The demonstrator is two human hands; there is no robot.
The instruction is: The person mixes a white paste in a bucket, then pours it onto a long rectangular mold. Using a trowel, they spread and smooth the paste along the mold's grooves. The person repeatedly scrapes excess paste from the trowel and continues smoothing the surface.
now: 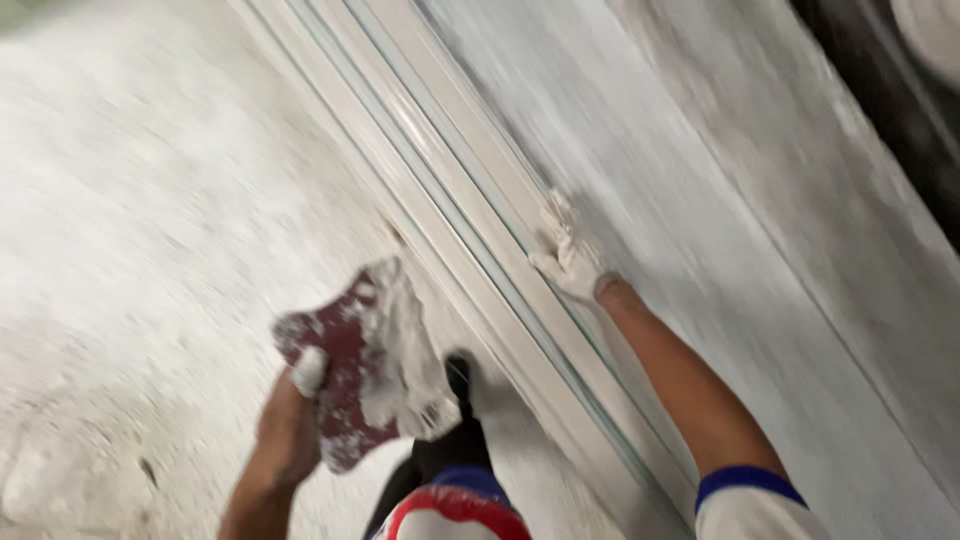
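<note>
My left hand (292, 415) grips a dark red flat board (335, 370) from below, with my thumb over its edge. A heap of white plaster (405, 365) lies on the board. My right hand (570, 255), in a white glove smeared with plaster, presses against the grey wall (720, 230) right beside a pale door or window frame (450, 170). Whether it holds a tool I cannot tell; the picture is blurred.
The pale frame runs diagonally from the top middle to the bottom right. A dusty white floor (130, 230) spreads to the left. My dark shoe (460, 375) stands at the foot of the frame. A dark opening (900, 100) shows at the top right.
</note>
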